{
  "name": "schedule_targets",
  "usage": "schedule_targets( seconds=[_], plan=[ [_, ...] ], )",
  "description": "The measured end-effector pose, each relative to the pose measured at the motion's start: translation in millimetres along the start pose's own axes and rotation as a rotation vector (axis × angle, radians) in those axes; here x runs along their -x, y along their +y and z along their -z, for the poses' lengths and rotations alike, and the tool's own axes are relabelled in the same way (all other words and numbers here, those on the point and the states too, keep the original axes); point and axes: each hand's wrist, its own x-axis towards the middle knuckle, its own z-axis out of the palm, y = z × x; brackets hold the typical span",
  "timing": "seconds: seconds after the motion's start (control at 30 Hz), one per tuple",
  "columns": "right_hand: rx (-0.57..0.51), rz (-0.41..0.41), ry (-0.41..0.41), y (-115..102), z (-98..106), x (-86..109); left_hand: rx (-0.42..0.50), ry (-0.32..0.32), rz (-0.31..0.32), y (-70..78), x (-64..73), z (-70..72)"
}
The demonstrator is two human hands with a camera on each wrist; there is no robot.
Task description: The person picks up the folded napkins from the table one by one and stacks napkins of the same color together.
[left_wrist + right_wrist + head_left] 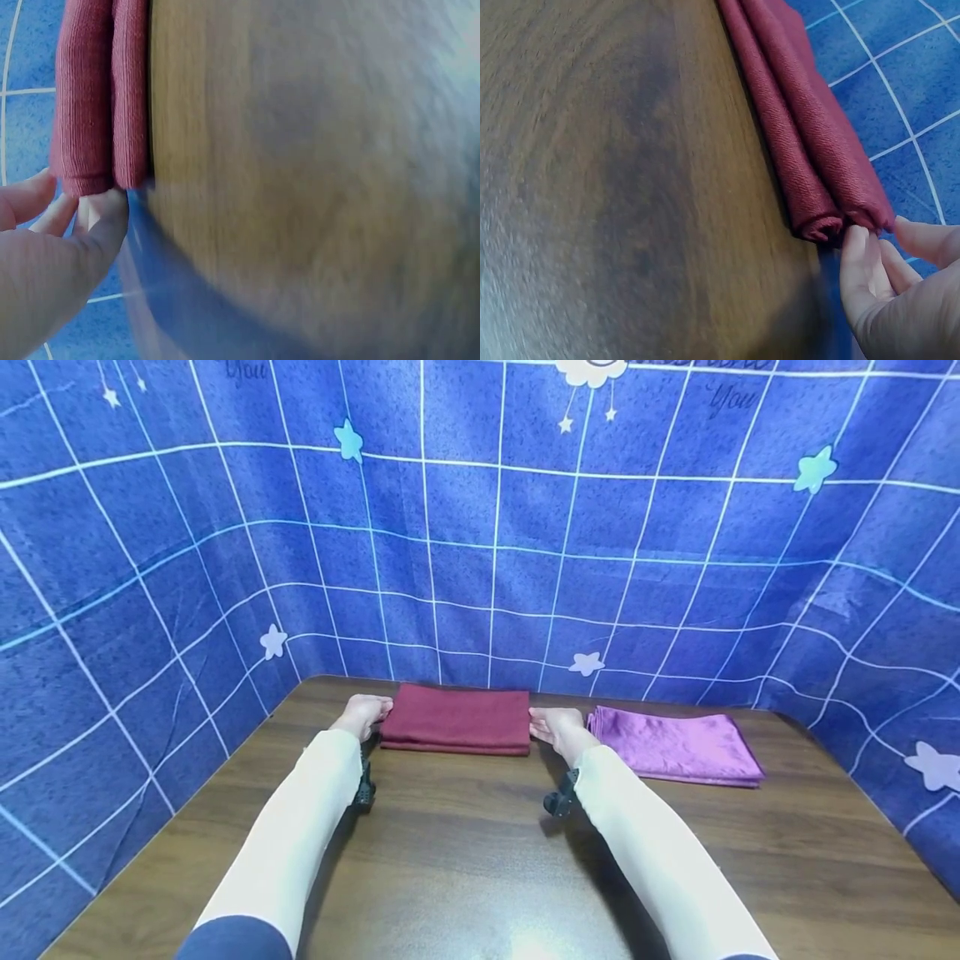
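Note:
A folded dark red cloth (457,720) lies near the table's back edge, its layers stacked in thick folds along the front. At its left end my left hand (363,713) pinches the edge, thumb on the upper side and fingertips at the end of the folds in the left wrist view. My right hand (557,727) holds the opposite end the same way; in the right wrist view its fingers (857,262) meet the end of the upper fold (832,165). Just right of that hand lies a folded shiny purple cloth (678,745).
The brown wooden table (465,843) carries both cloths. A blue curtain (465,543) with white grid lines and stars hangs close behind the table and along its sides. A small dark wrist camera (558,800) sits under the right sleeve.

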Motion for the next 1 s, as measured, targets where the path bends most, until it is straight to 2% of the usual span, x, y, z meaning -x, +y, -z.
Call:
schedule_targets(
  seconds=[0.03, 0.13, 0.2, 0.3, 0.57, 0.73, 0.9, 1.0],
  plan=[
    [-0.001, 0.001, 0.003, 0.7, 0.8, -2.0, 0.001, -0.007, 0.001, 7.7, 16.8, -1.0],
    [-0.012, 0.006, 0.012, -0.2, 2.2, -4.7, 0.018, -0.053, -0.014, 14.0, 34.7, 1.6],
    [-0.010, 0.012, 0.015, -2.9, 2.9, -3.5, 0.012, -0.071, -0.018, 15.3, 37.0, 3.1],
    [0.001, 0.022, 0.002, -8.0, 4.3, 0.0, 0.008, -0.077, -0.023, 14.0, 32.9, 5.8],
    [0.058, 0.037, -0.010, -21.0, 10.6, 10.2, 0.056, -0.124, -0.042, 22.7, 43.7, 13.0],
    [0.109, 0.064, -0.074, -28.2, 15.1, 18.8, 0.046, -0.147, -0.071, 26.7, 45.8, 18.1],
    [0.147, 0.088, -0.113, -33.2, 17.5, 28.9, -0.003, -0.124, -0.136, 31.6, 48.7, 20.6],
    [0.165, 0.101, -0.128, -36.3, 17.3, 35.6, 0.013, -0.106, -0.173, 35.2, 54.9, 15.6]
  ],
)
